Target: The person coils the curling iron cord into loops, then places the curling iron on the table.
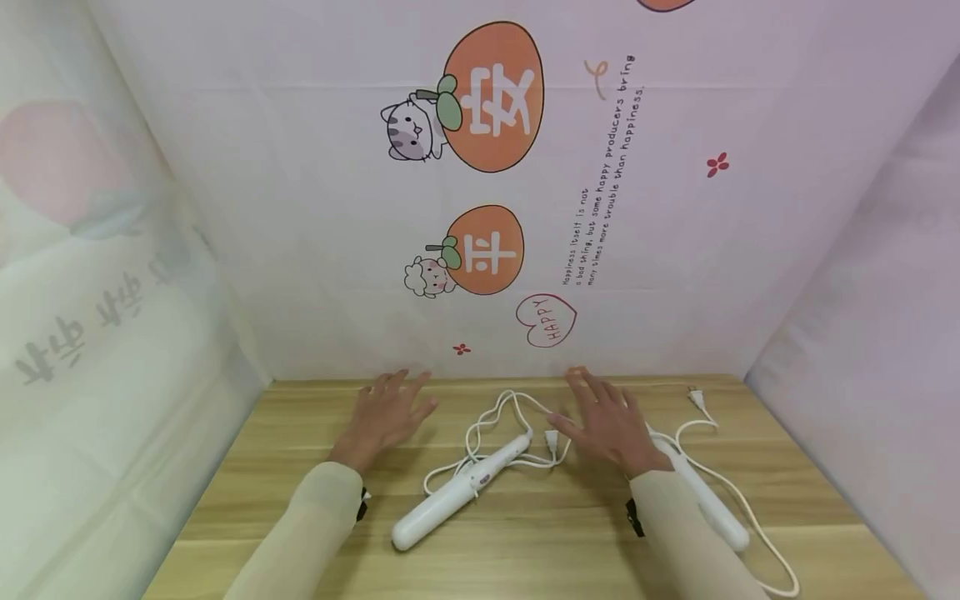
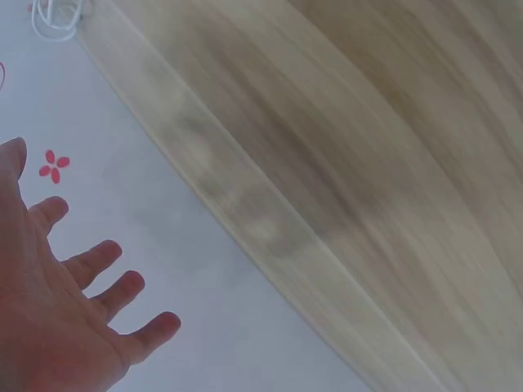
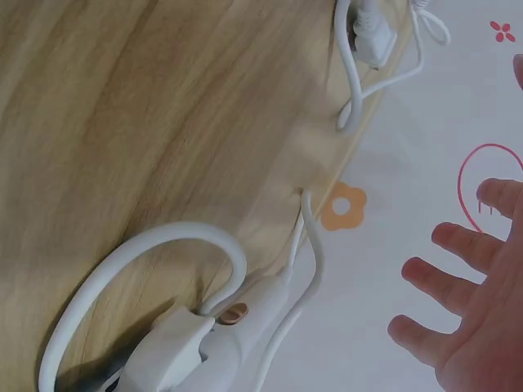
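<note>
My left hand (image 1: 386, 417) hovers with spread fingers at the back left of the table, holding nothing. My right hand (image 1: 609, 421), also empty with fingers spread, is at the back right. Between them lies a white corded hair iron (image 1: 465, 487), set diagonally, with a small button on its handle. Its white cord (image 1: 480, 425) loops behind it, and the plug (image 1: 552, 442) rests near my right thumb. A second white hair iron (image 1: 716, 508) lies partly hidden beneath my right forearm; its handle (image 3: 245, 327) shows in the right wrist view.
The wooden table (image 1: 525, 542) meets a printed cloth backdrop (image 1: 337, 250) at its back edge, with cloth at both sides. The second iron's cord (image 1: 738, 492) curves along the right, its plug (image 1: 697, 400) near the back edge.
</note>
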The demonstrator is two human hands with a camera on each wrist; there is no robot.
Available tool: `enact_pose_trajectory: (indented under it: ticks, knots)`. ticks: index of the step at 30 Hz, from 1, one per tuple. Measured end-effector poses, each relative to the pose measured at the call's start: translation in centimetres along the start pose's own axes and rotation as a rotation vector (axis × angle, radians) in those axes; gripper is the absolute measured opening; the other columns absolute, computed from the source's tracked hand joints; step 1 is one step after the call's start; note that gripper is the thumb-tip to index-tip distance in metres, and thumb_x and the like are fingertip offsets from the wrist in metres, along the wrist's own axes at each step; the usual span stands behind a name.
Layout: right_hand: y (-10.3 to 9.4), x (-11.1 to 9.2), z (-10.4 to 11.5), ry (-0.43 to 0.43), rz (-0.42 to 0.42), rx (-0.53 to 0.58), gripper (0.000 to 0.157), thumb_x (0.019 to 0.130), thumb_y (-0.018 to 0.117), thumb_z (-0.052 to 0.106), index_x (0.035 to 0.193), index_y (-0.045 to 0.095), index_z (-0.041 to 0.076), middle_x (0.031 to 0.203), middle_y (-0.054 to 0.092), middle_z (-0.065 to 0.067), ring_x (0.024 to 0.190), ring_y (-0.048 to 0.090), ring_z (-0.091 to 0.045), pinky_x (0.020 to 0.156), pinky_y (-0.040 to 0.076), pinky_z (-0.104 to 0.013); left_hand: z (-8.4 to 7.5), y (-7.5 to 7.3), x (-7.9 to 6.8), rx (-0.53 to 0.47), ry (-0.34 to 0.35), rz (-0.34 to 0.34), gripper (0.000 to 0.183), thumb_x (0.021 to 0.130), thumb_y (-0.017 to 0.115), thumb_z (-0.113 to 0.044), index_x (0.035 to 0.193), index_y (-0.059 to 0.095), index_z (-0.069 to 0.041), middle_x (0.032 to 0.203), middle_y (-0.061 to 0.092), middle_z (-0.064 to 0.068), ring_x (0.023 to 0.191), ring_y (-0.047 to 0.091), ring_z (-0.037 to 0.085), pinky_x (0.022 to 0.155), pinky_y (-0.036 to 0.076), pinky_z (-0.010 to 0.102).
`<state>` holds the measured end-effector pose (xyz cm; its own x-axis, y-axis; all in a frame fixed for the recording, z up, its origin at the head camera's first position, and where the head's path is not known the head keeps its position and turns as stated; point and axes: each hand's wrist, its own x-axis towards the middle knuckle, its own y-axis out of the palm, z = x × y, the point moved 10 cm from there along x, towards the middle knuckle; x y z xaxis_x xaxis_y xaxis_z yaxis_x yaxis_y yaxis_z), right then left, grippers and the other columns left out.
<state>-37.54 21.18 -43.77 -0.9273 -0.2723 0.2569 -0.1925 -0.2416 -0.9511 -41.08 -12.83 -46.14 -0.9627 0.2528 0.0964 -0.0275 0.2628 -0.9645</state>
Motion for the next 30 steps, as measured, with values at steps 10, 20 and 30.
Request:
enact_pose_trajectory:
  ticks: [10,20,30]
  knots:
    - [-0.7,-1.4,-0.7,0.023,-0.015,0.001,0.083,0.107,0.055,0.062,0.17,0.036,0.011,0.166,0.048,-0.028,0.149,0.048,-0.053,0.123,0.035,-0.07,-2.0,0.0,1.0,-0.03,0.02,0.029,0.067,0.114,0.039,-0.062,0.173,0.031,-0.032,0.178,0.032,0.016,0.161,0.032,0.048,0.125,0.027,0.076]
    - [-1.6,-2.8,-1.9,0.05,-0.006,0.026,0.083,0.109,0.054,0.061,0.168,0.037,0.005,0.165,0.047,-0.031,0.15,0.046,-0.055,0.122,0.036,-0.072,-4.5,-1.1,1.6,-0.055,0.043,0.052,0.067,0.113,0.046,-0.06,0.172,0.033,-0.031,0.175,0.037,0.016,0.16,0.035,0.044,0.125,0.032,0.072]
    - [-2.4,-3.7,-2.2,0.091,-0.014,0.06,0.079,0.109,0.058,0.055,0.167,0.04,0.004,0.164,0.048,-0.03,0.144,0.048,-0.061,0.112,0.042,-0.078,-6.3,-0.8,2.7,-0.045,0.092,0.083,0.067,0.113,0.047,-0.059,0.172,0.032,-0.033,0.175,0.037,0.014,0.159,0.036,0.043,0.124,0.035,0.069]
